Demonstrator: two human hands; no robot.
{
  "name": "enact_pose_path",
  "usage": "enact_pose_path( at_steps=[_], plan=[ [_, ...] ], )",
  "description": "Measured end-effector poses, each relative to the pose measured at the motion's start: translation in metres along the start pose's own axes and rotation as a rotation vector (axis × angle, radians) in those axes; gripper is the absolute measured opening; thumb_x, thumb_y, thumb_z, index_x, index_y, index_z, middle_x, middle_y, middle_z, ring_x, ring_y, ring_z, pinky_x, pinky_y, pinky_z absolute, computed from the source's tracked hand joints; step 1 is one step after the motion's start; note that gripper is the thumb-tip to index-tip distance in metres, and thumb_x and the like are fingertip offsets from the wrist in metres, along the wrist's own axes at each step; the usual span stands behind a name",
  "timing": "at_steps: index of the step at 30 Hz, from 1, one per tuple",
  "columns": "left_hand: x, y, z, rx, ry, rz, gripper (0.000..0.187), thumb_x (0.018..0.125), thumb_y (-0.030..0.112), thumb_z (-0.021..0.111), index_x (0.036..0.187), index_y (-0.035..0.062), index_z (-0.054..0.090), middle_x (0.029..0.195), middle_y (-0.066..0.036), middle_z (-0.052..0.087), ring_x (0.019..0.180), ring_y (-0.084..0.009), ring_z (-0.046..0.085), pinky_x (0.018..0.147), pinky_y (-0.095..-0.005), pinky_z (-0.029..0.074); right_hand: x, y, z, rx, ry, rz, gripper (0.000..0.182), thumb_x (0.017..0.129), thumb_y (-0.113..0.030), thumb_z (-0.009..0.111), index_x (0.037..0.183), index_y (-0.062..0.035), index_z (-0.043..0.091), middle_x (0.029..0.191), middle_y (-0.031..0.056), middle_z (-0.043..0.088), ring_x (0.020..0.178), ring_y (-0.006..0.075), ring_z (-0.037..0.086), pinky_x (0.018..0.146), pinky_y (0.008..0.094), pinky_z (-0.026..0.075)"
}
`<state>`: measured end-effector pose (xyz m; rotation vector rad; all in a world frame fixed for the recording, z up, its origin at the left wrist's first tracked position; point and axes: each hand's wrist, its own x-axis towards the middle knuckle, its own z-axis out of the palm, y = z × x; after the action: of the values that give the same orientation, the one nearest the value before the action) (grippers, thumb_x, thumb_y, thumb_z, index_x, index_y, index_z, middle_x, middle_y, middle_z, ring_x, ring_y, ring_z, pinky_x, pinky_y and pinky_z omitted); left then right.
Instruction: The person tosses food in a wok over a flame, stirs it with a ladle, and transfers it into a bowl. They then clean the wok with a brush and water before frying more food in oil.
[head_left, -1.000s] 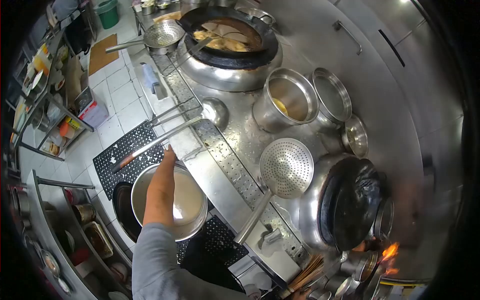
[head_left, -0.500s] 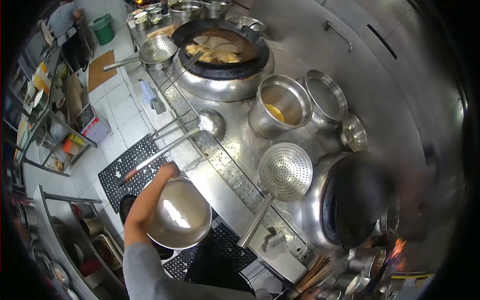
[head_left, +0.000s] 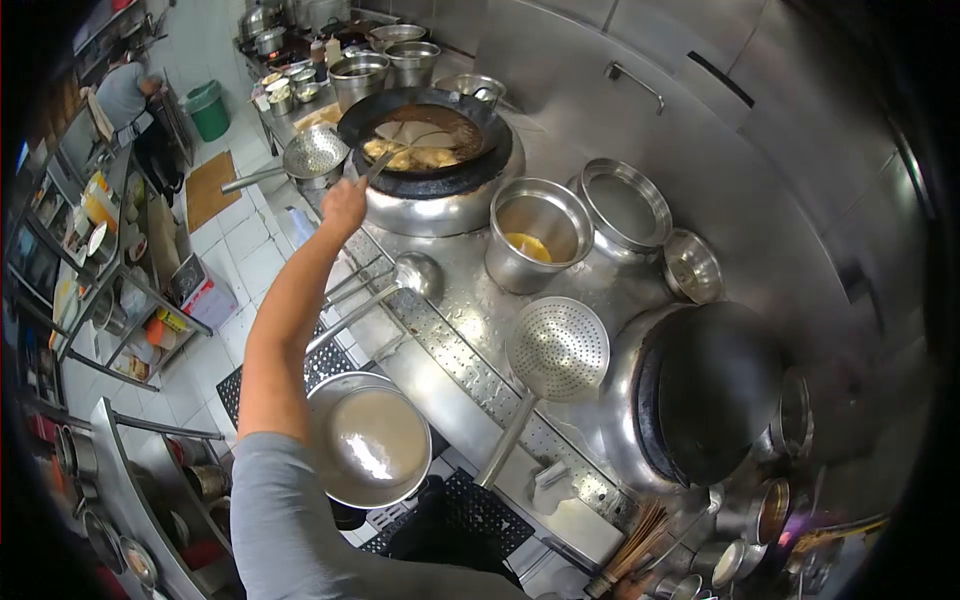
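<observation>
My left hand (head_left: 344, 206) is closed around the handle of a long metal utensil (head_left: 379, 165). The utensil slants into a black wok (head_left: 362, 152), where its working end is hard to make out. Golden-brown food (head_left: 420, 157) sits in dark oil in that wok. Below my forearm is a large round metal basin (head_left: 322, 455). A ladle (head_left: 418, 276) lies on the steel cooktop with its handle pointing toward my arm. A perforated strainer (head_left: 558, 348) lies to the right. I cannot see my right hand.
A deep pot (head_left: 508, 268) with yellow contents stands mid-cooktop. Behind it is a round metal pan (head_left: 640, 215). A second dark wok (head_left: 715, 400) sits at right. Another strainer (head_left: 314, 153) rests left of the first wok. A bamboo brush (head_left: 636, 545) is low right. One co-worker (head_left: 128, 100) stands far left.
My left hand has moved from beside the basin and ladle handle up to the wok and grasped the utensil's handle. The camera view has shifted slightly.
</observation>
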<state>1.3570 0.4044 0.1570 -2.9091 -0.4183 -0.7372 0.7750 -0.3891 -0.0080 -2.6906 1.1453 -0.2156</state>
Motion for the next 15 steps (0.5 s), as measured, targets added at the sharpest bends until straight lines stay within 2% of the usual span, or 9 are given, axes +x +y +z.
enact_pose_path(
  at_steps=[1, 5, 7, 8, 9, 11, 12, 13, 15],
  plan=[
    [0.005, -0.006, 0.007, -0.099, -0.234, -0.123, 0.028, 0.091, 0.02, 0.044, 0.114, 0.0088, 0.055, 0.095, -0.021, 0.064, 0.085, -0.0385, 0.065, 0.072, -0.0512, 0.051, 0.0, 0.003, 0.0, 0.003, -0.002, 0.003, 0.031, 0.087, -0.032, 0.048, 0.096, -0.0031, 0.052, 0.079, 0.018, 0.055, 0.069, 0.0311, 0.052, 0.061, 0.0431, 0.041],
    [0.015, -0.017, -0.025, -0.083, -0.293, -0.101, 0.029, 0.093, 0.016, 0.038, 0.114, 0.0089, 0.058, 0.095, -0.021, 0.065, 0.09, -0.0383, 0.065, 0.076, -0.0488, 0.052, -0.011, 0.013, 0.009, 0.015, -0.025, 0.021, 0.032, 0.087, -0.034, 0.047, 0.093, -0.003, 0.054, 0.075, 0.0173, 0.055, 0.066, 0.0301, 0.052, 0.058, 0.0428, 0.041],
    [0.027, -0.03, -0.031, -0.134, -0.171, -0.053, 0.026, 0.091, 0.015, 0.043, 0.107, 0.0071, 0.063, 0.093, -0.022, 0.065, 0.09, -0.037, 0.065, 0.076, -0.0486, 0.052, -0.012, 0.021, 0.007, 0.008, -0.042, 0.015, 0.033, 0.087, -0.035, 0.047, 0.091, -0.0029, 0.055, 0.073, 0.0169, 0.055, 0.064, 0.0295, 0.052, 0.057, 0.0426, 0.041],
    [0.034, -0.035, -0.039, -0.123, -0.188, -0.003, 0.021, 0.087, 0.008, 0.047, 0.097, 0.0015, 0.065, 0.086, -0.02, 0.067, 0.078, -0.0323, 0.068, 0.068, -0.0455, 0.055, -0.009, 0.022, 0.008, 0.009, -0.049, 0.007, 0.033, 0.087, -0.035, 0.047, 0.09, -0.0029, 0.055, 0.072, 0.0167, 0.055, 0.063, 0.0293, 0.052, 0.056, 0.0426, 0.041],
    [0.042, -0.037, -0.048, -0.117, -0.182, -0.005, 0.021, 0.087, 0.008, 0.047, 0.097, 0.0015, 0.065, 0.086, -0.02, 0.067, 0.078, -0.0323, 0.068, 0.068, -0.0455, 0.055, -0.005, 0.023, 0.01, 0.011, -0.053, -0.003, 0.034, 0.087, -0.036, 0.047, 0.089, -0.0029, 0.055, 0.071, 0.0165, 0.055, 0.062, 0.029, 0.052, 0.056, 0.0425, 0.041],
    [0.062, -0.032, -0.071, -0.595, -0.647, -0.418, 0.016, 0.081, 0.001, 0.05, 0.088, -0.0054, 0.064, 0.074, -0.018, 0.067, 0.062, -0.0285, 0.067, 0.057, -0.0418, 0.055, 0.007, 0.026, 0.013, 0.015, -0.054, -0.02, 0.035, 0.087, -0.037, 0.047, 0.088, -0.0028, 0.056, 0.069, 0.0161, 0.055, 0.06, 0.0285, 0.052, 0.054, 0.0424, 0.041],
    [0.083, -0.069, -0.038, -0.197, -0.813, 0.279, 0.014, 0.081, -0.003, 0.05, 0.084, -0.0082, 0.062, 0.068, -0.017, 0.065, 0.053, -0.025, 0.064, 0.048, -0.0381, 0.053, 0.012, 0.029, 0.013, 0.015, -0.054, -0.026, 0.036, 0.088, -0.037, 0.047, 0.087, -0.0028, 0.057, 0.068, 0.0159, 0.056, 0.06, 0.0282, 0.052, 0.054, 0.0423, 0.041],
    [0.081, -0.065, -0.046, -0.195, -0.808, 0.281, 0.014, 0.081, -0.003, 0.05, 0.084, -0.0082, 0.062, 0.068, -0.017, 0.065, 0.053, -0.025, 0.064, 0.048, -0.0381, 0.053, 0.016, 0.033, 0.013, 0.014, -0.054, -0.031, 0.036, 0.088, -0.038, 0.047, 0.086, -0.0028, 0.057, 0.067, 0.0157, 0.056, 0.059, 0.028, 0.052, 0.053, 0.0422, 0.041],
    [0.07, -0.043, -0.08, -1.029, -0.804, -0.636, 0.011, 0.081, -0.002, 0.052, 0.078, -0.0064, 0.062, 0.065, -0.015, 0.063, 0.052, -0.0227, 0.063, 0.048, -0.0347, 0.053, 0.022, 0.042, 0.018, 0.019, -0.054, -0.036, 0.038, 0.088, -0.039, 0.046, 0.084, -0.0028, 0.058, 0.065, 0.0153, 0.056, 0.057, 0.0274, 0.052, 0.052, 0.0421, 0.041]
  ],
)
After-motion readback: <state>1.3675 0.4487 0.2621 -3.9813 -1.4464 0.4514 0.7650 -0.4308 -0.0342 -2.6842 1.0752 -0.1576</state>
